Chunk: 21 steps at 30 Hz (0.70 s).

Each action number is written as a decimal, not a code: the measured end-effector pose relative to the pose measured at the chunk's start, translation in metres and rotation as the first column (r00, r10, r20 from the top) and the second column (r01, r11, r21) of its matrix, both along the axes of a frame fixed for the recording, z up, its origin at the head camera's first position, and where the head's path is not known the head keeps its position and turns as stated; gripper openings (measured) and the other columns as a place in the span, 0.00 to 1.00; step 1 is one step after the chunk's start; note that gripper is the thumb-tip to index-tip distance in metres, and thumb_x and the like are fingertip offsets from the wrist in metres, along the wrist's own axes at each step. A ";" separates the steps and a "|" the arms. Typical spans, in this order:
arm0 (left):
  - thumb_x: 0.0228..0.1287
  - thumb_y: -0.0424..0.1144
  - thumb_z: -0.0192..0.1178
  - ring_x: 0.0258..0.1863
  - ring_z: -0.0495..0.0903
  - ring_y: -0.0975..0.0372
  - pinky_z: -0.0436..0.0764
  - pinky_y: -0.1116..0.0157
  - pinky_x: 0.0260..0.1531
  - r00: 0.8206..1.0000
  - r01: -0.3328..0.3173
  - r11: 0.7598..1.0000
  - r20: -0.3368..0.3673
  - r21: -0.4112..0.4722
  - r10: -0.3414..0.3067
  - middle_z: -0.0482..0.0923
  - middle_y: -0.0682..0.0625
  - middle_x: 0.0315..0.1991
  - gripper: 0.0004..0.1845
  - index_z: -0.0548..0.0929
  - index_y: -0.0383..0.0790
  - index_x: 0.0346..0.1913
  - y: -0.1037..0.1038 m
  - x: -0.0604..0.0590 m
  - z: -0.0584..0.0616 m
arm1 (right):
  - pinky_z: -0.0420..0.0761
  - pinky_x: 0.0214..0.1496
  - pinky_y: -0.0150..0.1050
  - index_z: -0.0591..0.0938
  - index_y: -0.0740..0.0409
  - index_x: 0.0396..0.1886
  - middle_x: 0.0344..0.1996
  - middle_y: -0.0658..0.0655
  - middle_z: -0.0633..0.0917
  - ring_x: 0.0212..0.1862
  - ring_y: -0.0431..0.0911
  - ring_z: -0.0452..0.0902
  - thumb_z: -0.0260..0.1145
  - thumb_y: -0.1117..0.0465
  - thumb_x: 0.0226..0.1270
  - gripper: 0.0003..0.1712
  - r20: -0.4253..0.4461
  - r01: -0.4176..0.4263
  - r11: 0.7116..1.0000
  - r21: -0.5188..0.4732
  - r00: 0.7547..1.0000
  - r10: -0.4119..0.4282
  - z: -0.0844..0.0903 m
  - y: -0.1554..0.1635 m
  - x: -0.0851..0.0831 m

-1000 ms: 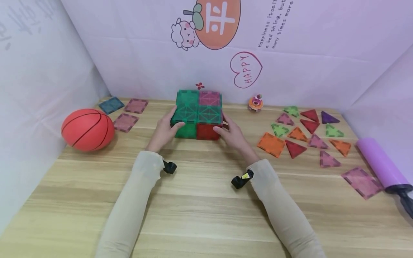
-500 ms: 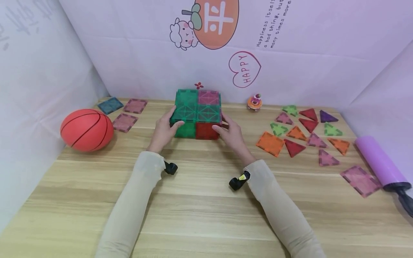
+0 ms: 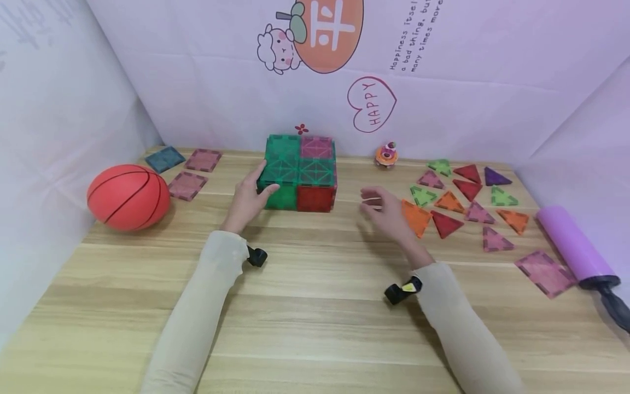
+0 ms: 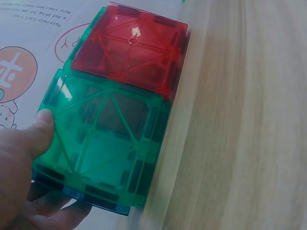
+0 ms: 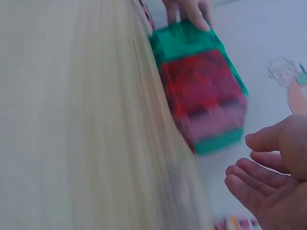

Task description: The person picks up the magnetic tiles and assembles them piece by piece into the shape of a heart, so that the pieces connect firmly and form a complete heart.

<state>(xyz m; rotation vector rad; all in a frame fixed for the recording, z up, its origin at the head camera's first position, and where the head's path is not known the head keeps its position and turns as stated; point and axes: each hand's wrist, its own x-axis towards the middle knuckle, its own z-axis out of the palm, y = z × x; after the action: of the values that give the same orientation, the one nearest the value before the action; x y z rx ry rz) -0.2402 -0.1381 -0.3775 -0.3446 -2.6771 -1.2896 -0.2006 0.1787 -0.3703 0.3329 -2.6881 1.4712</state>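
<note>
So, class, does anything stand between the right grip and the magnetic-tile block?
Nothing visible: only wood-grain tabletop shows between the right grip and the magnetic-tile block. The orange square tile lies on that grip's other side.

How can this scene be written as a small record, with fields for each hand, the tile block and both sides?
left hand: grips the left side of the tile block
right hand: apart from the block, holding nothing
tile block: on the table; front green and red, top green and pink
left of block: red basketball, blue tile, two pink square tiles
right of block: figurine, triangle tiles, purple cylinder
</note>
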 end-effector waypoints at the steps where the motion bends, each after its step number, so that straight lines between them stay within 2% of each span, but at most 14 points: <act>1: 0.66 0.50 0.57 0.71 0.58 0.49 0.62 0.51 0.68 1.000 0.000 1.000 0.001 0.001 0.000 0.59 0.41 0.72 0.38 0.55 0.45 0.74 0.000 0.000 0.000 | 0.75 0.59 0.53 0.72 0.71 0.59 0.54 0.71 0.77 0.56 0.61 0.75 0.59 0.70 0.67 0.21 -0.002 0.013 1.000 0.023 1.000 -0.013 0.001 0.010 0.003; 6: 0.66 0.49 0.57 0.71 0.58 0.48 0.61 0.50 0.68 1.000 -0.002 1.000 -0.002 0.013 0.002 0.59 0.40 0.72 0.38 0.55 0.44 0.74 0.002 0.002 0.001 | 0.72 0.60 0.57 0.70 0.70 0.61 0.57 0.72 0.74 0.59 0.63 0.71 0.57 0.67 0.69 0.22 -0.009 0.095 0.981 0.167 0.995 -0.095 0.005 0.065 0.020; 10: 0.67 0.48 0.57 0.71 0.58 0.47 0.61 0.50 0.68 1.000 -0.003 1.000 -0.006 0.014 0.003 0.58 0.40 0.72 0.38 0.55 0.43 0.74 0.002 0.003 0.002 | 0.70 0.59 0.62 0.66 0.73 0.64 0.60 0.76 0.70 0.60 0.69 0.67 0.57 0.65 0.70 0.26 0.011 0.124 0.947 0.295 0.991 -0.133 0.008 0.108 0.027; 16: 0.66 0.47 0.58 0.71 0.59 0.48 0.62 0.50 0.68 1.000 -0.017 1.000 -0.011 0.018 0.017 0.59 0.39 0.71 0.37 0.57 0.43 0.74 0.003 0.005 0.001 | 0.64 0.59 0.67 0.59 0.80 0.66 0.61 0.83 0.64 0.61 0.74 0.60 0.59 0.64 0.68 0.34 0.167 0.013 0.866 0.500 0.980 -0.111 0.004 0.152 0.032; 19: 0.66 0.46 0.59 0.70 0.61 0.48 0.66 0.50 0.65 1.000 -0.024 0.999 -0.018 0.025 0.024 0.61 0.40 0.71 0.36 0.59 0.43 0.73 0.003 0.006 0.001 | 0.66 0.57 0.66 0.60 0.81 0.64 0.58 0.84 0.66 0.58 0.74 0.64 0.60 0.63 0.67 0.34 0.174 -0.019 0.838 0.546 0.980 -0.092 0.002 0.160 0.035; 21: 0.65 0.46 0.59 0.69 0.62 0.48 0.67 0.50 0.64 0.999 -0.024 1.000 -0.025 0.018 0.024 0.62 0.41 0.70 0.35 0.60 0.43 0.72 0.004 0.007 0.002 | 0.67 0.56 0.66 0.61 0.80 0.65 0.58 0.83 0.67 0.57 0.73 0.65 0.61 0.63 0.67 0.34 0.169 -0.017 0.833 0.553 0.981 -0.092 0.002 0.161 0.036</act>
<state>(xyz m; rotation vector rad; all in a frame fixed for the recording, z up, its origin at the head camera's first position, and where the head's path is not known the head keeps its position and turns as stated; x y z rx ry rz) -0.2336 -0.1343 -0.3751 -0.3231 -2.6393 -1.2927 -0.1648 0.3399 -0.3684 0.1630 -3.2138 0.7024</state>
